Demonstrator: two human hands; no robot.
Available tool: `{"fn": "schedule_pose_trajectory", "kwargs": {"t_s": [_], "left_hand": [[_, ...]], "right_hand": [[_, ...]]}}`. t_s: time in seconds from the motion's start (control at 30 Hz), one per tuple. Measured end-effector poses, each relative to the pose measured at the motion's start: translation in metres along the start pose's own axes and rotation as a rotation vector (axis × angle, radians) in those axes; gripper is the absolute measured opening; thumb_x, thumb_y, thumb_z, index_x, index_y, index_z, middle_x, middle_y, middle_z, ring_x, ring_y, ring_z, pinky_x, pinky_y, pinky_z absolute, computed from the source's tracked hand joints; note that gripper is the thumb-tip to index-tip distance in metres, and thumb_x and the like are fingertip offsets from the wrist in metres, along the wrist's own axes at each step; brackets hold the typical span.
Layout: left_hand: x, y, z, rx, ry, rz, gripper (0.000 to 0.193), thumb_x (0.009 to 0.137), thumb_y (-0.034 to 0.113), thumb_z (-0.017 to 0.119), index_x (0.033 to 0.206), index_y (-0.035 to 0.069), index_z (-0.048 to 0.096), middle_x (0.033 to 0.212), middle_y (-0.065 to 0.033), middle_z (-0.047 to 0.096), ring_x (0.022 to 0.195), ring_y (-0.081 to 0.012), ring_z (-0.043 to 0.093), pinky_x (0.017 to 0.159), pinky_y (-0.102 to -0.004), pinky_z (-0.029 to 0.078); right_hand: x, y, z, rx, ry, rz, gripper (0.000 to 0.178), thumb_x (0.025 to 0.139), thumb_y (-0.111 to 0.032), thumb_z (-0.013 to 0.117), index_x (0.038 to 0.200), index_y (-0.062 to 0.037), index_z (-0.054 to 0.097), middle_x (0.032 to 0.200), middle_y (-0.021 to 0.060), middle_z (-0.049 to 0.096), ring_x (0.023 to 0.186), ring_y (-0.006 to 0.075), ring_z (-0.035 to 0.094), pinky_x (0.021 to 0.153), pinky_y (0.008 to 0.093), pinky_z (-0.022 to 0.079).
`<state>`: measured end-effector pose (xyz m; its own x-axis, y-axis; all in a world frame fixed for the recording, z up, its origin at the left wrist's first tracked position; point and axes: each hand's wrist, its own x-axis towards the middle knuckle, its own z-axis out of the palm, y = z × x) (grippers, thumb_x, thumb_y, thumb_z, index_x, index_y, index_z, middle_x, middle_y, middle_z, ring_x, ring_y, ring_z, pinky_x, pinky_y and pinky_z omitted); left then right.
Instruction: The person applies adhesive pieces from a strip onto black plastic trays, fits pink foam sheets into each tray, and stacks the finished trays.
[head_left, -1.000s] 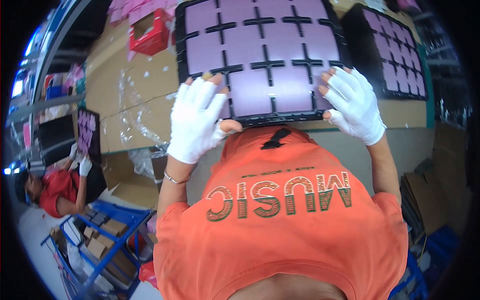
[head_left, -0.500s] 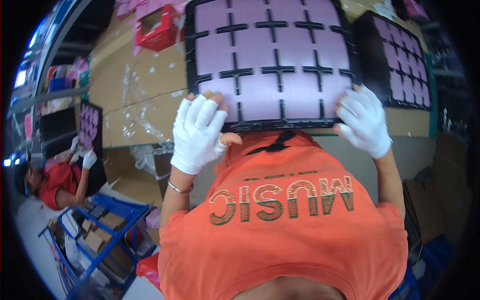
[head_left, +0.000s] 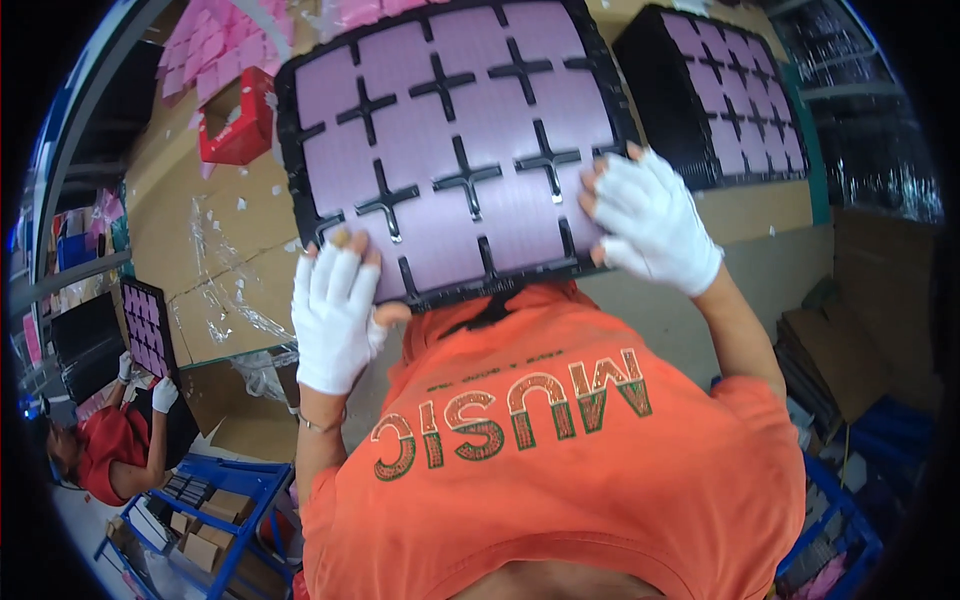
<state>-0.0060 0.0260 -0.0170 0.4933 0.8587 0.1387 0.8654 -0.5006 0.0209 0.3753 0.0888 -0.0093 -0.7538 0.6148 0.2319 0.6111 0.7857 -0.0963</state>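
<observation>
In front of me lies a large black tray (head_left: 465,177) with pinkish-purple sheet in its cells and raised black cross-shaped dividers between them. My left hand (head_left: 335,310), in a white glove with bare fingertips, rests at its near left corner, fingers stretched out and thumb apart. My right hand (head_left: 655,220), gloved the same way, lies over the near part of the right edge with its fingers extended onto the purple surface. Both hands touch the tray without closing around it. The tray's underside is hidden.
A stack of similar black trays (head_left: 735,95) stands at the right on the cardboard-covered table (head_left: 190,310). A red open box (head_left: 238,118) and pink pieces (head_left: 215,40) lie at the left. Further left, a person (head_left: 125,440) in red handles another tray beside a blue cart (head_left: 235,480).
My view has shifted and turned, so the tray, the stack and the red box appear further left and tilted. Both hands are still on the tray's edges.
</observation>
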Motion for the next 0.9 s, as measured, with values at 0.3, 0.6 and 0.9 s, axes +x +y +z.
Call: {"fn": "schedule_pose_trajectory", "kwargs": {"t_s": [0.3, 0.6, 0.9], "left_hand": [[0.069, -0.066, -0.013, -0.305, 0.368, 0.045, 0.042, 0.084, 0.043, 0.065, 0.093, 0.001, 0.064, 0.105, -0.0166, 0.066, 0.098, -0.0384, 0.061, 0.087, -0.0464, 0.048], [0.158, -0.111, 0.03, -0.138, 0.152, 0.113, 0.026, 0.09, 0.029, 0.061, 0.1, 0.007, 0.069, 0.116, -0.0093, 0.065, 0.102, -0.0321, 0.061, 0.087, -0.0417, 0.051], [0.143, -0.119, 0.027, 0.025, 0.115, 0.075, 0.033, 0.086, 0.04, 0.064, 0.09, 0.007, 0.07, 0.106, -0.0071, 0.066, 0.097, -0.0308, 0.061, 0.08, -0.0438, 0.051]], "right_hand": [[0.055, 0.056, -0.027, -0.079, 0.195, -0.03, 0.036, 0.089, -0.04, 0.06, 0.103, -0.007, 0.067, 0.11, 0.0101, 0.066, 0.11, 0.0309, 0.06, 0.105, 0.0493, 0.04], [0.119, 0.103, 0.029, -0.203, -0.058, 0.02, 0.044, 0.095, -0.044, 0.049, 0.111, -0.0061, 0.065, 0.117, 0.0134, 0.064, 0.114, 0.03, 0.057, 0.105, 0.0481, 0.037], [0.1, 0.097, 0.021, -0.245, -0.044, 0.075, 0.048, 0.093, -0.046, 0.052, 0.108, -0.0035, 0.066, 0.114, 0.0137, 0.064, 0.11, 0.0305, 0.059, 0.106, 0.0489, 0.036]]}}
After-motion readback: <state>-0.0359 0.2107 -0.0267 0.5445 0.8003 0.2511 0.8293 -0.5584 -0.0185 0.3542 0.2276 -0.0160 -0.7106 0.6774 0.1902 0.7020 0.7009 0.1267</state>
